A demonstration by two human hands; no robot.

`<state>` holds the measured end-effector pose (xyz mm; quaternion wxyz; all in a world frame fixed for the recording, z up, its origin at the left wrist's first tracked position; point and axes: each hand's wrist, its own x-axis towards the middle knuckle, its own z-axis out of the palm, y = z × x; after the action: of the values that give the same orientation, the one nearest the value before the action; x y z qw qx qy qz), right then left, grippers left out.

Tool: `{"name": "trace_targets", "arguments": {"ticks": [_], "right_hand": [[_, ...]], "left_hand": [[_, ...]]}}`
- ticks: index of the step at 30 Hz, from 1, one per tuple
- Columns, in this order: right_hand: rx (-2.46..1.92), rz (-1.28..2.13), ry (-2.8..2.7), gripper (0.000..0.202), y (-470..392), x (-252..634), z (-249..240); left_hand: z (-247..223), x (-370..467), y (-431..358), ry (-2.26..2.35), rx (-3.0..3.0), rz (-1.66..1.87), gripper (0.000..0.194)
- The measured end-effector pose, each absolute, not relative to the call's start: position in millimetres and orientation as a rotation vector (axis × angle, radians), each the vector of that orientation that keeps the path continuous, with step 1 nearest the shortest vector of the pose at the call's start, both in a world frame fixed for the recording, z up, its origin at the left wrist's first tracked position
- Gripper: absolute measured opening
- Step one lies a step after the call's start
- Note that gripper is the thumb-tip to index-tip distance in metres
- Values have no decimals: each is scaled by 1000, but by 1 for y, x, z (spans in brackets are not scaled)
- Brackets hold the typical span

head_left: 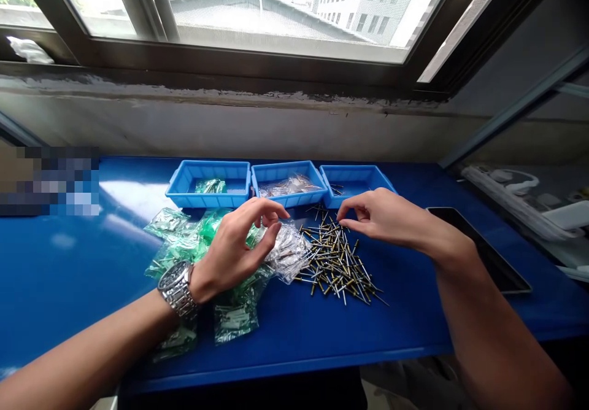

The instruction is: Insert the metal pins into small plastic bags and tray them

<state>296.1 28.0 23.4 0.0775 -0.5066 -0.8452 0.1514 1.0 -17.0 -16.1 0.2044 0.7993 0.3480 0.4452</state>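
Observation:
My left hand (242, 244), with a metal watch on its wrist, hovers over the plastic packets. Its fingers are curved, thumb and fingertips slightly apart, with nothing visible between them. My right hand (375, 213) reaches in from the right, at the far edge of a loose pile of thin metal pins with brass-coloured ends (338, 263). Its thumb and forefinger are nearly together in a pinch; whatever is between them is too small to make out. Green-tinted packets (237, 315) lie under and around my left hand. Clear packets (288, 250) with pale contents lie between them and the pins.
Three blue trays stand along the back: the left tray (207, 200) holds a green packet, the middle tray (289, 200) clear packets, the right tray (356, 177) a few pins. A dark flat tablet-like panel (478, 250) lies right on the blue table (92, 287). A window is behind.

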Motion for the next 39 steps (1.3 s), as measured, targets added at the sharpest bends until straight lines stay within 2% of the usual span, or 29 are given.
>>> {"name": "trace_targets", "arguments": {"ticks": [5,14,26,39], "right_hand": [[-1555,550,-2524,5,26,295,26],[-1716,557,-2627,15,24,291,34],[-1351,520,-2597,13,16,262,19],[-1456,436,-2693,9,14,254,17]], "left_hand": [[-16,1,-18,958,2227,1227,11],[-16,2,-17,945,2210,1204,11],[-17,1,-17,933,2246,1154,11],[-18,1,-15,881,2252,1142,12]]}}
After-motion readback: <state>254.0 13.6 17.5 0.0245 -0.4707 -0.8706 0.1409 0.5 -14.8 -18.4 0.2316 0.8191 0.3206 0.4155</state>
